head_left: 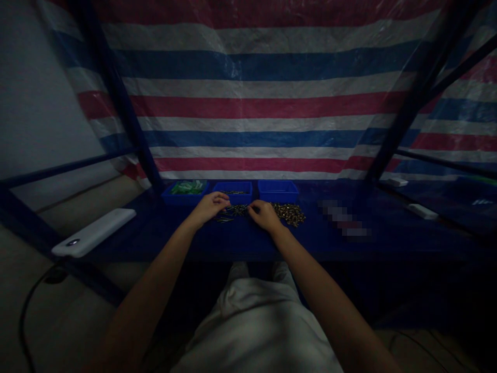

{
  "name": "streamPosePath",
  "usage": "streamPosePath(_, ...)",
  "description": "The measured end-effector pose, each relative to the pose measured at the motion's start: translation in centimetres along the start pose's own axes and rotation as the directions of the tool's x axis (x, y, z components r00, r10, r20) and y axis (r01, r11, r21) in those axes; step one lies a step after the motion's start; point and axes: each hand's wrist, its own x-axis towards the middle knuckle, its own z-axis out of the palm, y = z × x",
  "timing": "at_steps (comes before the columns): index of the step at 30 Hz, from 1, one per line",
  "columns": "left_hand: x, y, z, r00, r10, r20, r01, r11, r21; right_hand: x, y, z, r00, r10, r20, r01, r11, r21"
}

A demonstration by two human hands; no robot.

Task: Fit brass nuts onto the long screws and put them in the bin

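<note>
My left hand (209, 208) is over the left side of a small pile of thin dark metal pins or screws (236, 211), its fingers curled toward the thumb. At the right side of that pile is my right hand (265, 215), thumb and fingertips pinched together. Whatever is between the fingers of either hand is too small and dark to make out. A heap of small brass-coloured metal parts (293, 214) lies just right of my right hand. A few loose pins (224, 219) rest on the blue table (233, 243) below my left fingers.
Behind the hands stand three blue trays: one with green pieces (188, 187), a middle tray (248, 197) with thin metal pieces, and a right tray (278, 197). A white device (95, 232) lies at left. Blue posts (143, 160) frame the table before a striped sheet (248, 106).
</note>
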Motion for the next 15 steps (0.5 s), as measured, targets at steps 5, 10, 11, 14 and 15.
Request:
streamPosePath(5,-2.0,-1.0,0.2,0.957,0.215,0.197,-0.291,0.742,0.604,0.0,-0.2,-0.1,1.000,-0.005,0.005,0.005,1.000,-0.004)
streamPosePath(10,-3.0,-1.7,0.0,0.966,0.212,0.151,-0.247,0.569,0.784,-0.1,-0.2,-0.1,1.000,-0.008,0.002,0.008,1.000,0.001)
streamPosePath(11,-3.1,-1.7,0.0,0.968,0.207,0.144,-0.237,0.555,0.797,-0.1,-0.1,-0.1,1.000,-0.005,-0.001,0.005,1.000,0.003)
streamPosePath(14,-3.1,-1.9,0.0,0.971,0.193,0.139,-0.223,0.540,0.812,0.0,0.0,-0.1,1.000,-0.001,-0.003,0.001,1.000,0.014)
streamPosePath(15,-3.1,-2.0,0.1,0.972,0.190,0.138,-0.221,0.539,0.813,0.0,0.0,0.0,1.000,-0.001,-0.002,0.001,1.000,0.017)
